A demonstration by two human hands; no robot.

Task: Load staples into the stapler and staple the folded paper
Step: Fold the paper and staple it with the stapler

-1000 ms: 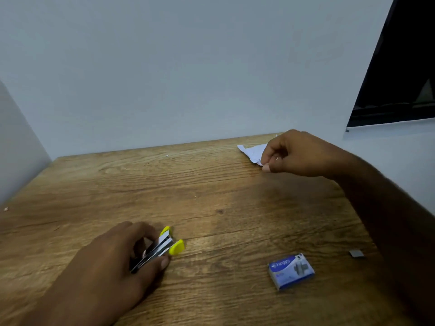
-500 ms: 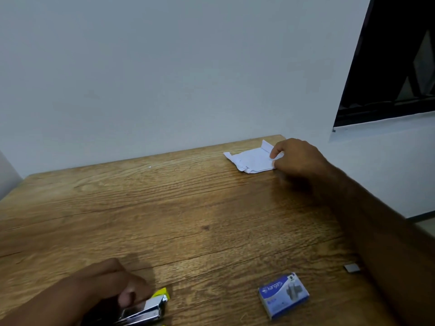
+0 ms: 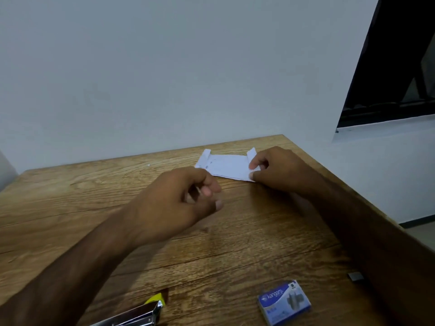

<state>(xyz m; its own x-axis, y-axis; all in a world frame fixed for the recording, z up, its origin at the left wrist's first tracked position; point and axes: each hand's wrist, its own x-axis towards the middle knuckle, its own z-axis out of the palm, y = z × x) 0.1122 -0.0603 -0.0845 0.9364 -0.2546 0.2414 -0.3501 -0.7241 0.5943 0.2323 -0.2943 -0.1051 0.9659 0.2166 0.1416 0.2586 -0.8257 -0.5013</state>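
A white folded paper [image 3: 227,167] lies near the far right corner of the wooden table [image 3: 70,208]. My right hand [image 3: 277,170] pinches its right end between thumb and fingers. My left hand [image 3: 181,198] hovers just left of the paper, fingers loosely curled, holding nothing. The stapler [image 3: 138,315], silver with a yellow tip, lies alone at the table's near edge, partly out of frame. A blue staple box [image 3: 284,302] lies at the near right, closed.
A small grey strip of staples [image 3: 356,276] lies by my right forearm near the table's right edge. A white wall stands behind the table. A dark window [image 3: 395,67] is at the upper right.
My left hand has let go of the stapler and moved forward to the paper. My right hand has drawn the paper a little nearer and gripped its right end.
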